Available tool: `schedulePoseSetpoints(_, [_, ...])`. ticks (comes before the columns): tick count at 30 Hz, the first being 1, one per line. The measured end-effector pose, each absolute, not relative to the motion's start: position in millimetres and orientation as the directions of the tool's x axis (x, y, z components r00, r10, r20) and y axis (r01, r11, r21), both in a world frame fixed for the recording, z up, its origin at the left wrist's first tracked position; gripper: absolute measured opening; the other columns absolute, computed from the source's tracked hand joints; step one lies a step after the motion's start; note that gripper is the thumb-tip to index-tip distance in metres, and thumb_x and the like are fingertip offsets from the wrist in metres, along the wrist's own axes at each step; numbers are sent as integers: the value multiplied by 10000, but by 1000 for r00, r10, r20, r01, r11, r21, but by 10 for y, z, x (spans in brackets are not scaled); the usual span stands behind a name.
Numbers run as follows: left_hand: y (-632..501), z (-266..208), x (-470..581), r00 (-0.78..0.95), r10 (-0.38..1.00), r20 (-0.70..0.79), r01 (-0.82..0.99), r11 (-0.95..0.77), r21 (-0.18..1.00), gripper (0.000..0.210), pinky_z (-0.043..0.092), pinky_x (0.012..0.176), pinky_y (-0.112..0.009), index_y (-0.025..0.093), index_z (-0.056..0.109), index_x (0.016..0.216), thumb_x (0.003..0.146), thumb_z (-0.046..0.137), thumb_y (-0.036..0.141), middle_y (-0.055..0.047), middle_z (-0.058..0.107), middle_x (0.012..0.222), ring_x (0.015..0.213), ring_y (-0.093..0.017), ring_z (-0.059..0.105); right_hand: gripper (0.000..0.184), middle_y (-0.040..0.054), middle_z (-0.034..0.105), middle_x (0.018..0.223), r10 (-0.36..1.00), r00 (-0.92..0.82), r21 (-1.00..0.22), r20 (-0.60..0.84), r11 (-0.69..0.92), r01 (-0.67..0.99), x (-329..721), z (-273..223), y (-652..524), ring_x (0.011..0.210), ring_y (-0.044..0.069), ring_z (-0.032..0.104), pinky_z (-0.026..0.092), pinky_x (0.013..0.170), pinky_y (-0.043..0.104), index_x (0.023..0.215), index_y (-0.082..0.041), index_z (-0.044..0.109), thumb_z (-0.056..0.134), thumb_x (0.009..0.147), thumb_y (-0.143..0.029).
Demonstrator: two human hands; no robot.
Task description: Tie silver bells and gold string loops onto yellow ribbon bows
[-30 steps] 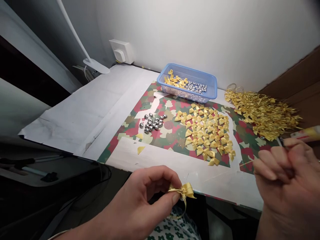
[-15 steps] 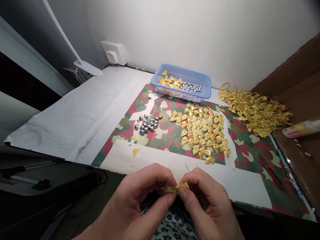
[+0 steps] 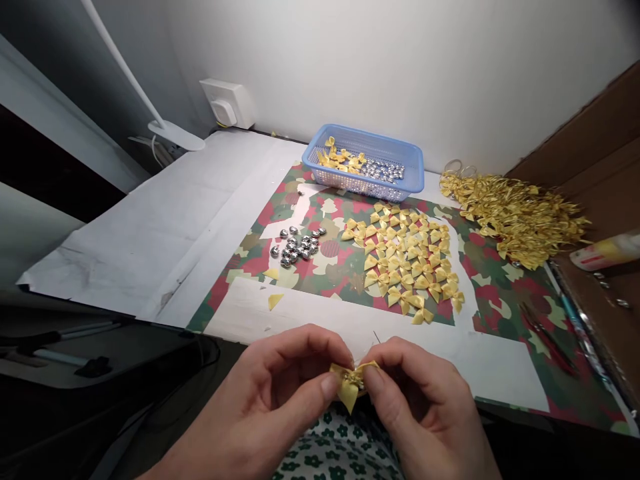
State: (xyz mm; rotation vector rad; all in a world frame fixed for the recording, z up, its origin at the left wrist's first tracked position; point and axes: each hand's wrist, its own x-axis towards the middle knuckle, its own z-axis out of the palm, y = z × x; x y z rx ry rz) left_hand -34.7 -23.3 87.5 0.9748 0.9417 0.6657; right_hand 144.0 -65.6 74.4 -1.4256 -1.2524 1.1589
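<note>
Between both hands, just over my lap, is a small yellow ribbon bow (image 3: 349, 395) with one pointed tail hanging down. My left hand (image 3: 280, 393) pinches its left side between thumb and forefinger. On its right side my right hand (image 3: 420, 400) pinches the ribbon the same way. A thin needle (image 3: 377, 337) sticks up from behind the right forefinger. Something shiny shows at the bow's centre, too small to name. Beyond the hands, many yellow bows (image 3: 401, 267) lie in rows, with a cluster of silver bells (image 3: 296, 248) to their left.
A blue basket (image 3: 413, 184) holding bows and silver bells stands against the wall. At the right are a heap of finished gold bows (image 3: 525, 217), red-handled tweezers (image 3: 550, 340), and a bottle (image 3: 607, 252) in a cardboard box. A lamp base (image 3: 175, 135) sits at back left.
The bow has been turned so its face and hanging tail show; before, it was seen edge-on. My hands have moved slightly apart, and the view has shifted a little.
</note>
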Motion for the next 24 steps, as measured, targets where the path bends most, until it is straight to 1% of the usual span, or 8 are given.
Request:
schedulePoseSetpoints(2, [-235, 874, -353, 444, 819, -363, -56, 430, 901, 73, 582, 824, -194, 227, 783, 961, 939, 716, 248, -26, 747, 924, 895, -168, 702, 272, -11, 529, 658, 995, 50, -983, -87, -94, 155, 1444, 733, -645, 549, 111, 422, 289, 501, 270, 792, -195, 659, 564, 992, -351])
schedulePoseSetpoints(5, [-235, 871, -356, 444, 818, -365, -30, 421, 907, 77, 578, 822, -189, 228, 784, 958, 946, 713, 258, -26, 742, 929, 892, -165, 689, 263, -10, 527, 658, 996, 51, -982, -74, -81, 173, 1443, 712, -642, 562, 112, 436, 301, 505, 261, 794, -193, 661, 566, 990, -339])
schedulePoseSetpoints(7, [-226, 879, -345, 450, 830, -331, -39, 388, 921, 75, 576, 811, -188, 230, 771, 947, 952, 714, 278, -20, 723, 917, 877, -159, 674, 265, -10, 536, 660, 996, 49, -981, -69, -77, 181, 1441, 709, -644, 573, 115, 453, 319, 513, 254, 800, -195, 668, 562, 993, -343])
schedulePoseSetpoints(11, [-189, 920, -294, 432, 855, -286, -20, 326, 945, 149, 576, 781, -189, 191, 725, 796, 932, 720, 252, -31, 683, 909, 864, -162, 656, 262, -7, 565, 680, 994, 46, -984, -96, -102, 149, 1441, 733, -646, 589, 121, 469, 330, 524, 259, 809, -206, 677, 559, 994, -350])
schedulePoseSetpoints(13, [-181, 927, -283, 438, 841, -318, 14, 348, 937, 178, 574, 805, -194, 179, 723, 771, 937, 711, 241, -43, 692, 943, 894, -171, 665, 256, -10, 565, 690, 993, 49, -984, -104, -110, 139, 1442, 745, -644, 592, 118, 465, 322, 530, 265, 813, -210, 675, 559, 998, -343])
schedulePoseSetpoints(18, [-185, 886, -318, 470, 811, -349, -38, 413, 910, 151, 546, 814, -172, 202, 746, 841, 962, 718, 287, -13, 691, 933, 888, -145, 647, 278, -17, 536, 679, 991, 24, -987, -132, -133, 92, 1451, 746, -634, 580, 110, 428, 299, 529, 268, 808, -200, 644, 551, 1010, -367])
schedulePoseSetpoints(21, [-171, 884, -330, 501, 767, -400, -30, 477, 878, 186, 533, 789, -167, 197, 742, 837, 962, 726, 333, -3, 662, 894, 861, -134, 615, 300, -19, 507, 673, 989, 13, -988, -145, -145, 60, 1450, 742, -627, 582, 108, 414, 295, 534, 264, 804, -191, 644, 557, 1012, -389])
schedulePoseSetpoints(24, [-158, 901, -321, 519, 751, -408, -54, 505, 862, 206, 515, 753, -154, 193, 734, 833, 965, 726, 351, 3, 639, 870, 833, -122, 589, 309, -20, 488, 679, 987, 17, -987, -157, -158, 43, 1438, 742, -624, 585, 104, 408, 291, 539, 261, 804, -189, 640, 562, 1012, -404])
